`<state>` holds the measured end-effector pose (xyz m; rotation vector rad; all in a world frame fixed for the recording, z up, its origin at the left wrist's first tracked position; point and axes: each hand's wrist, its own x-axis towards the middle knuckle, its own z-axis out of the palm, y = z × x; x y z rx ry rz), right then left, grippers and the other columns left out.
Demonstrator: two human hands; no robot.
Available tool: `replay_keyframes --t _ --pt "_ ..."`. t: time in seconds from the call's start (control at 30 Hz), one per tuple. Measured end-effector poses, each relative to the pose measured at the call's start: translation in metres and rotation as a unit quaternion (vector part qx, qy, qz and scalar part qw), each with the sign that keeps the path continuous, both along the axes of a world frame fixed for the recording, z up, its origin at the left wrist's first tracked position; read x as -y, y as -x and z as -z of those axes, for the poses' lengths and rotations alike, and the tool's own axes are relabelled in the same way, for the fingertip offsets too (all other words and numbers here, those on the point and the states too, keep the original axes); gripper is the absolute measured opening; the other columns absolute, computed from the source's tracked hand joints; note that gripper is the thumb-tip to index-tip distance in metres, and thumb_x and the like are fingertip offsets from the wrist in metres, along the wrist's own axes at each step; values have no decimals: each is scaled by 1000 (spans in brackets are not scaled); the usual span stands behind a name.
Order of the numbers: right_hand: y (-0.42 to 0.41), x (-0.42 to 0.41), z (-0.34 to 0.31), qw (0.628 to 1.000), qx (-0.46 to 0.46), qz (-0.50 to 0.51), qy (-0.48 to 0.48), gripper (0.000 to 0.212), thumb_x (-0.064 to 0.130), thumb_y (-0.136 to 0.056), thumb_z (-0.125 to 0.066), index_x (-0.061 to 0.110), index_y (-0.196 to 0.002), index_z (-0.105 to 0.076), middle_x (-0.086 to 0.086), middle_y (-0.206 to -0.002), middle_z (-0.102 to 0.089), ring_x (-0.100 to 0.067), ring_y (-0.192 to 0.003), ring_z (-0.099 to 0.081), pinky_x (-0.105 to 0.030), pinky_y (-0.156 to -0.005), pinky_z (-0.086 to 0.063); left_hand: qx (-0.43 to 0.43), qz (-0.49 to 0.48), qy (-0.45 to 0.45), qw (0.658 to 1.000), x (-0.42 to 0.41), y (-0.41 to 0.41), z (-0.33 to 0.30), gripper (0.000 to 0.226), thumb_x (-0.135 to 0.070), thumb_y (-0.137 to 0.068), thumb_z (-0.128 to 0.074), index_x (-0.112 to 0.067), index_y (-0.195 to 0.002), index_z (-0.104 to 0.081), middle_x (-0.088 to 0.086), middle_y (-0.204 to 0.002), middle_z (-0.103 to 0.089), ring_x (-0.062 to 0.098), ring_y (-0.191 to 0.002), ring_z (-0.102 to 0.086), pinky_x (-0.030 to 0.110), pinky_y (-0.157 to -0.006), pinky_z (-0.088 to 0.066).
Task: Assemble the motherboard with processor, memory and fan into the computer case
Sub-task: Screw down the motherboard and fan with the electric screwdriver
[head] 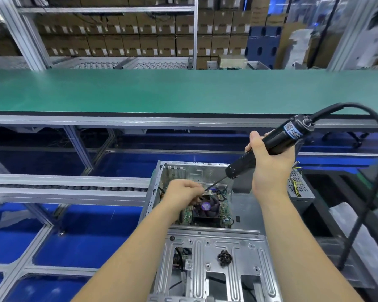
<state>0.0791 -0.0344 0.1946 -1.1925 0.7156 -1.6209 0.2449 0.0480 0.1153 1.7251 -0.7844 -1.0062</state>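
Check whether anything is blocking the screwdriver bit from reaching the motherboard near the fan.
Nothing visible blocks it. The right hand holds the electric screwdriver tilted, its bit running down to the left hand, whose fingers pinch at the tip just behind the CPU fan. The exact contact point on the motherboard is hidden.

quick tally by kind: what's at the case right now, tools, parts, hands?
Electric screwdriver: 1
Computer case: 1
Motherboard: 1
Cooler fan: 1
Pile of dark screws: 1
Hands: 2, left hand, right hand
Total: 7
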Motion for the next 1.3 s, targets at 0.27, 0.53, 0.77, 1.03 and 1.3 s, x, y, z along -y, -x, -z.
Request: replay_keyframes --t 0.27,0.53,0.77,1.03,1.3 --pt "-26 13 8 1000 -9 -14 -4 21 41 -76 -82 35 -79 -62 -5 -80 -67 -23 -78 -65 -34 -78 -54 -192 -175 -32 965 18 -24 38 13 14 -89 -59 6 -93 -68 18 -80 -68 17 -61 -62 24 -58 -55" --pt "-58 20 18 999 3 -50 -12 26 38 -78 -82 28 -87 -60 7 -73 -67 -25 -77 -63 -51 -86 -53 -210 -205 -37 955 31 -44 63 18 8 -97 -49 -3 -99 -63 11 -84 -65 11 -66 -58 15 -51 -50" --pt "-75 19 14 996 24 -86 -11 17 33 -80 -81 40 -79 -65 7 -71 -67 -22 -73 -63 -51 -83 -54 -263 -259 -47 928 41 -49 74 22 6 -99 -40 -5 -100 -58 7 -77 -57 10 -60 -48 20 -54 -42" --pt "-75 16 14 994 25 -107 -18 25 31 -79 -80 23 -88 -58 2 -71 -65 -22 -71 -61 -47 -81 -53 -294 -279 -47 913 42 -51 77 23 5 -99 -39 -9 -99 -57 5 -78 -57 10 -61 -49 17 -50 -44" --pt "-73 15 12 994 30 -102 -18 22 32 -79 -81 30 -87 -61 4 -72 -66 -23 -72 -62 -48 -82 -54 -299 -276 -44 912 42 -51 76 24 7 -99 -42 -9 -90 -58 7 -79 -58 11 -62 -51 19 -52 -45"
